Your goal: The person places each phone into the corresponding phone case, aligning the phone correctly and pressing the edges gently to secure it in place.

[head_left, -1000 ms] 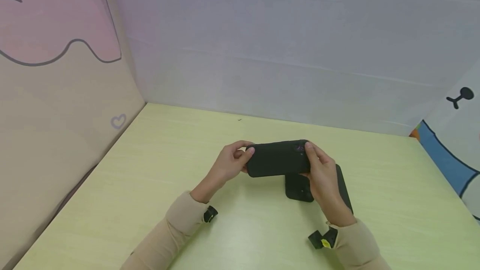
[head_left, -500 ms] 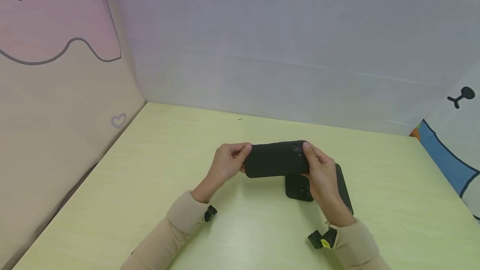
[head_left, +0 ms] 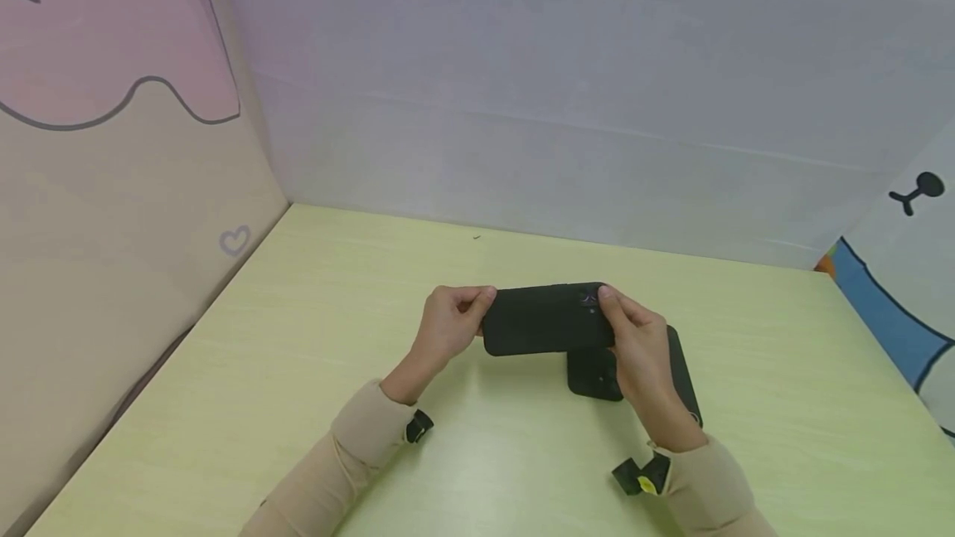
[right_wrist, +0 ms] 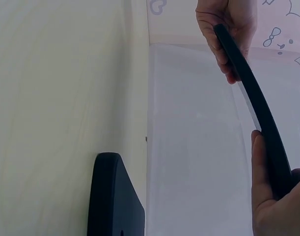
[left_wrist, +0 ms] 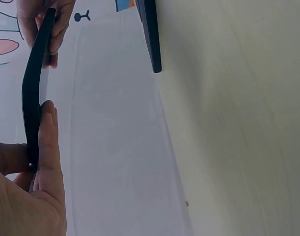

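A black phone case (head_left: 548, 319) is held sideways above the table, its back and camera area facing the head camera. Both wrist views show the case (right_wrist: 255, 98) bent into a curve. My left hand (head_left: 451, 326) pinches its left end between thumb and fingers. At the camera end, my right hand (head_left: 637, 346) grips with the thumb on the near face and fingers behind. Under the right hand lies a black phone-like piece (head_left: 593, 375), and a black edge (head_left: 682, 375) shows on that hand's other side. The hand hides whether these are one thing or two.
The pale yellow table (head_left: 358, 288) meets a whitish back wall (head_left: 522, 106). Cartoon-printed panels stand at left (head_left: 112, 214) and right (head_left: 903, 297). Black wrist devices (head_left: 419, 426) sit at both beige cuffs.
The phone case has shifted slightly left and is bent in the hands. My left thumb and fingers have moved left toward its end. The black things on the table stay put.
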### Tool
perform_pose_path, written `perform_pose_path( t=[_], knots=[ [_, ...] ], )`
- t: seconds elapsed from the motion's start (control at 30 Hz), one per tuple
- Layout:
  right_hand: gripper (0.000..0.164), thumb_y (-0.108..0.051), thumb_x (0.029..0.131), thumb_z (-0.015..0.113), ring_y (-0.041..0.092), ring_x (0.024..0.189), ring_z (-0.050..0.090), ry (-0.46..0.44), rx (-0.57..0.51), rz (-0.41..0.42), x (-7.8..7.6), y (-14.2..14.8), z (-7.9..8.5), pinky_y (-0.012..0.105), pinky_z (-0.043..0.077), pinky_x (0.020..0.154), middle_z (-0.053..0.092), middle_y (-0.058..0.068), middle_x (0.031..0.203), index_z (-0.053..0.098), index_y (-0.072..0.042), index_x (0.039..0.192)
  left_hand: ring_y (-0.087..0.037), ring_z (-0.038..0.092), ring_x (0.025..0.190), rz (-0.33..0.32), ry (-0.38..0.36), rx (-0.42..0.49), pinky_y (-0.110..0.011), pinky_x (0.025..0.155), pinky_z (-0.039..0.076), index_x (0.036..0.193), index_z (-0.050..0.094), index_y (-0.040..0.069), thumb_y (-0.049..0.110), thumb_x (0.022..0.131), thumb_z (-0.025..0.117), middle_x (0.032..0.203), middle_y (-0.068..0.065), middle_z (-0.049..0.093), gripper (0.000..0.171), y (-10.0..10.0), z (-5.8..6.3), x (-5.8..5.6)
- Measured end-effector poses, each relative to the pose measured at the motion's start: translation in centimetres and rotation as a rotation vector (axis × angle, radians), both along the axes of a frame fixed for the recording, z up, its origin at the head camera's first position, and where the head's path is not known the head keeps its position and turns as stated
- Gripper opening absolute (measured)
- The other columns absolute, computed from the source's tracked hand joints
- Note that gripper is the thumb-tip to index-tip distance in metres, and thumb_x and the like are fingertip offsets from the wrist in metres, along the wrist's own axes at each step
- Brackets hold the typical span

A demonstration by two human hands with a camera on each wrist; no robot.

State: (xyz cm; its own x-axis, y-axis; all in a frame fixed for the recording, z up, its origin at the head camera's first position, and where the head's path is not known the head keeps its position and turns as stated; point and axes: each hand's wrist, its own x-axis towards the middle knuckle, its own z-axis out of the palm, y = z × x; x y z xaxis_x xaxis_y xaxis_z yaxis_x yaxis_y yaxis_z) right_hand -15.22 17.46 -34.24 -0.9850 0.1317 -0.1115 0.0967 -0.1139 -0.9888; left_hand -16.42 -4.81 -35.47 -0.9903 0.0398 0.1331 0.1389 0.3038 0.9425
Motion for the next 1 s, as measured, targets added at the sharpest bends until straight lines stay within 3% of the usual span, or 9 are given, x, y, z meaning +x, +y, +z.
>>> perform_pose_path(
  t=[0.23, 0.47, 0.67, 0.87, 1.0],
  knots=[
    [0.052, -0.030, 0.089, 0.057, -0.004, 0.101, 0.058, -0.003, -0.046, 0.000, 0.13, 0.06, 0.05, 0.017, 0.050, 0.082, 0.049, 0.007, 0.136, 0.046, 0.001, 0.130, -0.020, 0.066, 0.057, -0.005, -0.056, 0.055, -0.026, 0.055, 0.054, 0.103, 0.068, 0.001, 0.021, 0.089, 0.058, 0.085, -0.018, 0.070, 0.027, 0.02, 0.02, -0.11],
    [0.049, -0.025, 0.088, 0.059, -0.001, 0.095, 0.061, 0.017, -0.087, -0.033, 0.11, 0.11, 0.00, 0.018, 0.052, 0.077, 0.066, -0.014, 0.099, 0.048, 0.006, 0.125, -0.016, 0.066, 0.057, -0.041, -0.110, 0.114, -0.029, 0.057, 0.055, 0.102, 0.068, 0.000, 0.021, 0.090, 0.057, 0.085, -0.019, 0.070, 0.026, -0.11, 0.01, -0.25],
    [0.041, -0.021, 0.087, 0.061, 0.001, 0.092, 0.062, 0.049, -0.084, -0.064, 0.01, 0.03, -0.03, 0.017, 0.051, 0.077, 0.068, -0.013, 0.091, 0.054, 0.008, 0.116, -0.013, 0.066, 0.059, -0.047, -0.159, 0.155, -0.029, 0.058, 0.055, 0.100, 0.069, -0.001, 0.020, 0.089, 0.058, 0.086, -0.019, 0.070, 0.026, -0.09, 0.11, -0.21],
    [0.021, -0.017, 0.086, 0.062, 0.000, 0.093, 0.062, 0.098, -0.061, -0.095, 0.06, 0.09, -0.17, 0.014, 0.048, 0.083, 0.069, -0.011, 0.091, 0.065, -0.004, 0.103, -0.011, 0.064, 0.058, -0.038, -0.214, 0.206, -0.028, 0.060, 0.056, 0.096, 0.069, -0.002, 0.019, 0.088, 0.059, 0.085, -0.018, 0.069, 0.025, -0.02, -0.02, -0.31],
    [0.023, -0.013, 0.087, 0.061, 0.001, 0.091, 0.063, 0.107, -0.070, -0.114, -0.03, 0.10, -0.22, 0.014, 0.048, 0.083, 0.070, -0.011, 0.088, 0.061, 0.002, 0.105, -0.010, 0.064, 0.057, -0.041, -0.228, 0.223, -0.028, 0.061, 0.056, 0.096, 0.069, -0.004, 0.019, 0.088, 0.060, 0.082, -0.016, 0.069, 0.026, 0.03, -0.25, -0.45]
  ],
)
